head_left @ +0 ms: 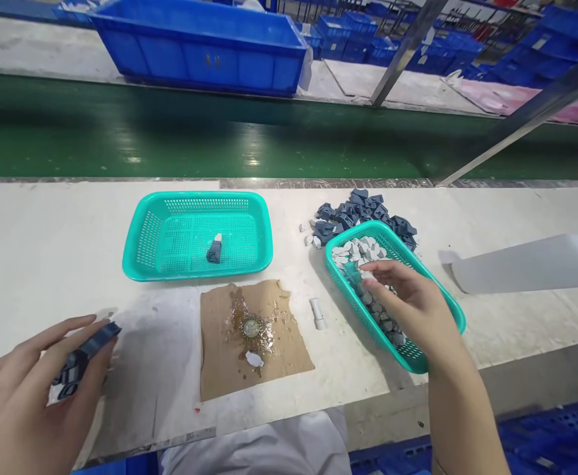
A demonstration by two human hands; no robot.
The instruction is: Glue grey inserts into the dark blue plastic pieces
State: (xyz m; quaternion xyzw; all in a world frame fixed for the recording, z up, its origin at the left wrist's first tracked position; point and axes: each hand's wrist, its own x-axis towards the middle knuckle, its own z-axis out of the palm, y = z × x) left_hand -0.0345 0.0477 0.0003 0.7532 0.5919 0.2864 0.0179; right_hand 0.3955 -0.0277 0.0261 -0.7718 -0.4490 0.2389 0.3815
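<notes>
My left hand (36,389) is closed around a dark blue-grey plastic part (88,349) above the table's left side. Over the right green basket (338,277), my right hand (408,297) pinches a small white piece (367,274) between thumb and fingers. Many similar white pieces (358,249) lie in that basket. On a brown cardboard sheet (284,349) sits a small round disc (251,328) amid wet, shiny liquid, with one white piece (254,359) close by. The left green basket (135,254) contains one dark part (214,251) with a white tip.
Behind the right basket is a heap of dark plastic parts (358,210). A white cylinder (317,313) lies beside the cardboard. At the right rests a curved white sheet (531,264). Across the green strip (180,148) stand a large blue bin (210,56) and a metal post (402,56).
</notes>
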